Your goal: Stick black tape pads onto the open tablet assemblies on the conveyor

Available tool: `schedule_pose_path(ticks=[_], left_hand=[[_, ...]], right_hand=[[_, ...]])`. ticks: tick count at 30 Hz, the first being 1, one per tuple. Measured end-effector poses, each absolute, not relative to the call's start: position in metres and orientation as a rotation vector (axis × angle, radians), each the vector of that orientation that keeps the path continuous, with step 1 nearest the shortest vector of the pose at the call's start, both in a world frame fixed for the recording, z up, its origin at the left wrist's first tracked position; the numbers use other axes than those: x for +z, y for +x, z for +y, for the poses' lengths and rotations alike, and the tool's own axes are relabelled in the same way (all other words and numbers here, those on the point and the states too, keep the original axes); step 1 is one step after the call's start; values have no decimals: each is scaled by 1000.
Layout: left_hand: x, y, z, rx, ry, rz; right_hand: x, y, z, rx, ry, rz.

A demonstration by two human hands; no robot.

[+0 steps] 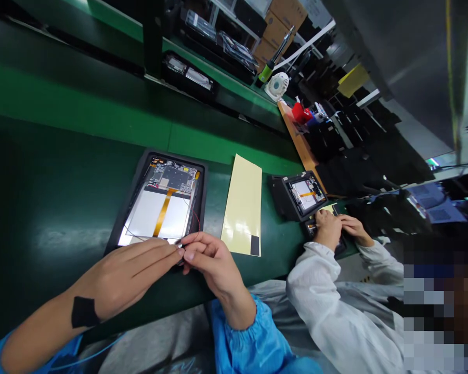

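Observation:
An opened tablet lies in a black foam frame on the green bench, showing its circuit board, silver battery and an orange ribbon cable. My left hand, with a black patch at the wrist, reaches over the lower edge of the frame, its fingers together and their tips meeting those of my right hand. My right hand is closed in a pinch at the lower right corner. Something small and whitish shows between the fingertips, too small to name. A thin red wire runs from the tablet towards my fingers.
Right of the frame lies a yellow sheet with a black square. Farther right, a co-worker's hands work by another opened tablet. A shelf behind holds another device and a small fan.

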State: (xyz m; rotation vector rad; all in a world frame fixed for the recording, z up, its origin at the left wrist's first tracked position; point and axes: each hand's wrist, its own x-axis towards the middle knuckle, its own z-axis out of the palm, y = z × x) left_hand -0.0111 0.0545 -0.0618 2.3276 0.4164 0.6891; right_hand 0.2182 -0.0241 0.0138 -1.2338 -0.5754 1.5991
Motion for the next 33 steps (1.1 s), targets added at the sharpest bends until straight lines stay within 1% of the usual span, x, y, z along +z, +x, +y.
schedule_pose_path(ticks=[2,4,7,11,13,15,19,21,24,29,33], left_hand=[[-63,-5,62,779,2338,523],[-65,-5,70,899,2348,809],[-73,-18,71,892,2374,1192],[-79,-31,39,824,2392,1247],[-72,-28,21,852,2426,1256],[-59,-20,12,885,2537,1146],[-38,-8,27,801,2734,665],[-34,-7,40,791,2713,574],[-34,-12,52,816,2641,555],[-38,-20,56,904,2506,664],[-37,-22,61,934,2535,633]], right_hand=[[13,218,-29,1514,-1297,-615],[14,218,-34,1352,-1405,-693],[13,218,-42,1091,-1565,-842],[4,213,-51,792,-1654,-1053],[-1,211,-54,654,-1663,-1108],[-5,211,-58,552,-1676,-1125],[-5,215,-61,587,-1712,-1094],[-3,215,-61,625,-1725,-1076],[-1,208,-57,639,-1731,-1108],[-5,194,-50,629,-1746,-1207],[-8,190,-48,610,-1801,-1251]])
